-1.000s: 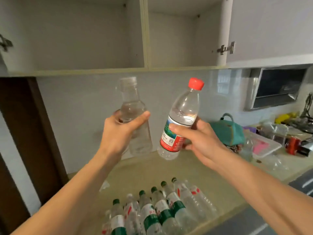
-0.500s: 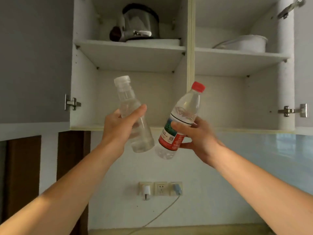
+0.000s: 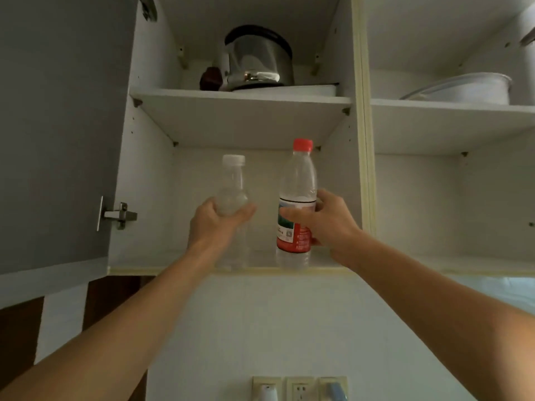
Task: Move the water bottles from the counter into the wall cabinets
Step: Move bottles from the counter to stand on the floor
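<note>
While both bottles stand upright at the front lip of the lower shelf (image 3: 260,269) in the left cabinet bay, there's free room behind them & under the upper shelf (image 3: 243,117). L hand (image 3: 215,224) wraps the clear bottle (image 3: 233,186), R hand (image 3: 327,221) wraps the red-cap bottle (image 3: 298,180) near the divider (image 3: 363,140); bottles apart, side by side

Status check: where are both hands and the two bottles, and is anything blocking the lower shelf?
Left hand grips clear bottle. Right hand grips red-capped bottle. Both upright at the lower left cabinet shelf. Nothing in the way.
</note>
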The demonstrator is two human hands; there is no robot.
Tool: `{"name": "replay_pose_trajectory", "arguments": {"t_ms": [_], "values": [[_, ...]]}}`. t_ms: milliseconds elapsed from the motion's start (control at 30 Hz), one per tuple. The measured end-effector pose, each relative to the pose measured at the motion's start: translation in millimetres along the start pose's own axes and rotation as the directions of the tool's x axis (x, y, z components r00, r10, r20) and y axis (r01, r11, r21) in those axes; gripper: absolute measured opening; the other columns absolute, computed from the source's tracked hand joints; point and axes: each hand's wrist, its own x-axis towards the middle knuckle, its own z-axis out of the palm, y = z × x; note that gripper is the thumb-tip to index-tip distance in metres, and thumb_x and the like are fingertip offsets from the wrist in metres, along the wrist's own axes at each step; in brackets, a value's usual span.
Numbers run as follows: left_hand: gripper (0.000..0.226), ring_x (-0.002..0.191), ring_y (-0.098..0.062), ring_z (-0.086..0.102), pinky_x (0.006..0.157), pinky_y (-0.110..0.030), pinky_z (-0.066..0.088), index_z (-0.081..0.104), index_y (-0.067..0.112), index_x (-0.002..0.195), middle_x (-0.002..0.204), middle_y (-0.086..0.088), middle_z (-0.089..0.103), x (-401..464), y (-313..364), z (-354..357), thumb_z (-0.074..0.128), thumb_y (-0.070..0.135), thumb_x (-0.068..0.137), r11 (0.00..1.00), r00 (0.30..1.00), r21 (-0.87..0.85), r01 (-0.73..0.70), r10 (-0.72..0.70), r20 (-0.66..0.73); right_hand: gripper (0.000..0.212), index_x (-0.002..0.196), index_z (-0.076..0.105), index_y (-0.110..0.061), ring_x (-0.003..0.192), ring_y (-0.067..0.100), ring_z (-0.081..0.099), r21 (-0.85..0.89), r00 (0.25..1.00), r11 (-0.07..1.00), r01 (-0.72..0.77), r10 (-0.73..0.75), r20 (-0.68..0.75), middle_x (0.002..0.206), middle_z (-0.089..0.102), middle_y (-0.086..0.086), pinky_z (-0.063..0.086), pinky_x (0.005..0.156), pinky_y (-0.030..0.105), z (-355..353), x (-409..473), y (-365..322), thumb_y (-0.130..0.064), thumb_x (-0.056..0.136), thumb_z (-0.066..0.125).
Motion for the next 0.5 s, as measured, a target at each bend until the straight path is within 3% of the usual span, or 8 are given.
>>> {"name": "replay_pose_trajectory", "arguments": {"t_ms": [133,267,367,500], "values": [[0.056,0.089,-0.018,0.072,0.086,-0.047,0.059,0.064,0.026,0.112,0.1,0.003,0.074,26.2,-23.9,-0.9,0.078,0.062,0.07,0.999,0.997,0.037,-0.036,0.033,0.066,0.038,0.11,0.064,-0.022,0.075,0.014,0.076,-0.076,0.998,0.995,-0.057,0.059,0.021,0.095,0.076,0.001,0.062,0.063,0.034,10.4,27.0,6.3,-0.03,0.079,0.085],[0.05,0.092,-0.014,0.07,0.087,-0.039,0.057,0.058,0.022,0.121,0.107,0.002,0.071,46.5,-40.6,-1.9,0.073,0.054,0.085,0.998,0.988,0.039,-0.039,0.033,0.15,0.044,0.115,0.062,-0.02,0.088,0.024,0.075,-0.149,0.99,0.98,-0.135,0.141,0.028,0.102,0.074,0.006,0.062,0.08,0.048,17.9,47.8,17.6,-0.038,0.081,0.082],[0.037,0.1,-0.016,0.067,0.087,-0.034,0.054,0.06,0.028,0.112,0.109,0.004,0.07,64.0,-45.1,-2.6,0.072,0.052,0.086,0.997,0.969,0.079,-0.005,-0.015,0.245,0.046,0.117,0.06,-0.018,0.094,0.026,0.073,-0.173,0.986,0.972,-0.158,0.164,0.023,0.106,0.073,0.008,0.06,0.085,0.053,26.8,61.8,27.6,-0.038,0.082,0.081],[0.049,0.105,-0.023,0.066,0.097,-0.041,0.052,0.059,0.02,0.121,0.116,-0.002,0.068,80.9,-48.5,4.1,0.072,0.052,0.087,0.986,0.954,0.158,0.053,-0.097,0.283,0.05,0.122,0.057,-0.017,0.096,0.026,0.072,-0.159,0.981,0.97,-0.186,0.192,0.025,0.11,0.071,0.008,0.059,0.085,0.053,40.9,81.6,41.0,-0.037,0.083,0.081]]}}
